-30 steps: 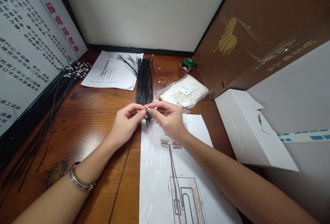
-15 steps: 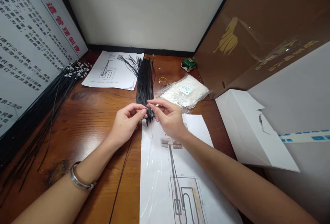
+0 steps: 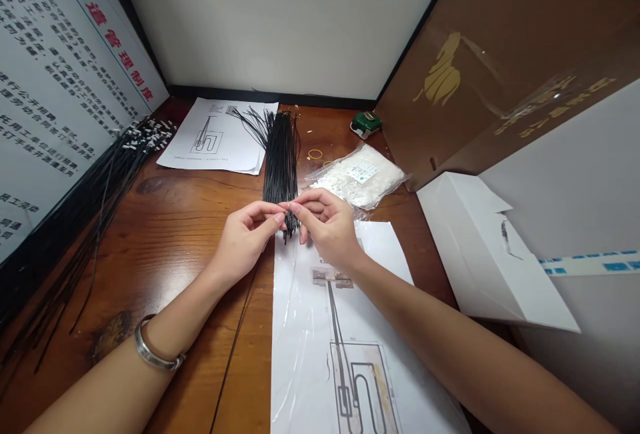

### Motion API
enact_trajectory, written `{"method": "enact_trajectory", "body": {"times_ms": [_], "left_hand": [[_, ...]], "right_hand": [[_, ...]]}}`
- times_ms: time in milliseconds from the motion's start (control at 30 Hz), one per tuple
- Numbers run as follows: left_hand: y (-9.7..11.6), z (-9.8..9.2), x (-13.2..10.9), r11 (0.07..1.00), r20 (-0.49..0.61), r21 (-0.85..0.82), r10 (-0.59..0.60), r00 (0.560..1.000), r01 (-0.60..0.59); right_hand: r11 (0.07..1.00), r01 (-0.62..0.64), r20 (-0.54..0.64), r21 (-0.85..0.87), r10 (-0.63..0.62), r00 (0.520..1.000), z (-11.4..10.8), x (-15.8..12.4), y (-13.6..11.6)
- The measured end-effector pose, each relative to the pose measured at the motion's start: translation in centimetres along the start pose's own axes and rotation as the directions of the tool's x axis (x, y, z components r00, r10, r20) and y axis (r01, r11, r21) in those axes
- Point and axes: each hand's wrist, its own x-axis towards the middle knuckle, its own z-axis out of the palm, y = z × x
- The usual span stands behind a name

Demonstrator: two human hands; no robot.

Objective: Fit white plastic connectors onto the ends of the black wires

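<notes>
My left hand (image 3: 247, 237) is closed in a pinch at the centre, level with the lower end of a black wire bundle (image 3: 281, 161). A thin black wire (image 3: 235, 341) seems to run from under its fingers to the near edge. My right hand (image 3: 327, 227) pinches too, its thumb and forefinger meeting my left fingertips. Whatever sits between its tips is too small to make out. Both hands hover over the top of a large plastic-covered drawing sheet (image 3: 300, 354), in front of the bundle.
A clear bag of small white parts (image 3: 365, 174) lies beyond my right hand, with a green tape measure (image 3: 366, 124) behind. Printed sheets (image 3: 185, 147) lie back left. More black wires with white ends (image 3: 125, 167) line the left panel. A white carton (image 3: 465, 254) stands right.
My right fingers have shifted slightly and the fingertips of both hands are now closer together. The bundle and the sheets stay in place.
</notes>
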Motion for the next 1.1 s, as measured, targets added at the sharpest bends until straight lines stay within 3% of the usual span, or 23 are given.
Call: {"method": "enact_trajectory", "body": {"times_ms": [300, 933, 1100], "left_hand": [[0.16, 0.29, -0.09, 0.996, 0.057, 0.086, 0.033, 0.998, -0.038], [-0.10, 0.27, 0.01, 0.997, -0.004, 0.055, 0.050, 0.999, -0.050], [-0.01, 0.25, -0.01, 0.997, -0.018, 0.060, 0.046, 0.999, -0.045]], "right_hand": [[0.999, -0.048, -0.005, -0.011, 0.048, 0.999, 0.15, 0.07, -0.23], [1.000, -0.027, -0.013, -0.009, 0.027, 1.000, -0.34, 0.29, 0.45], [0.999, -0.016, 0.040, -0.042, 0.018, 0.999, -0.51, 0.38, 0.37]]}}
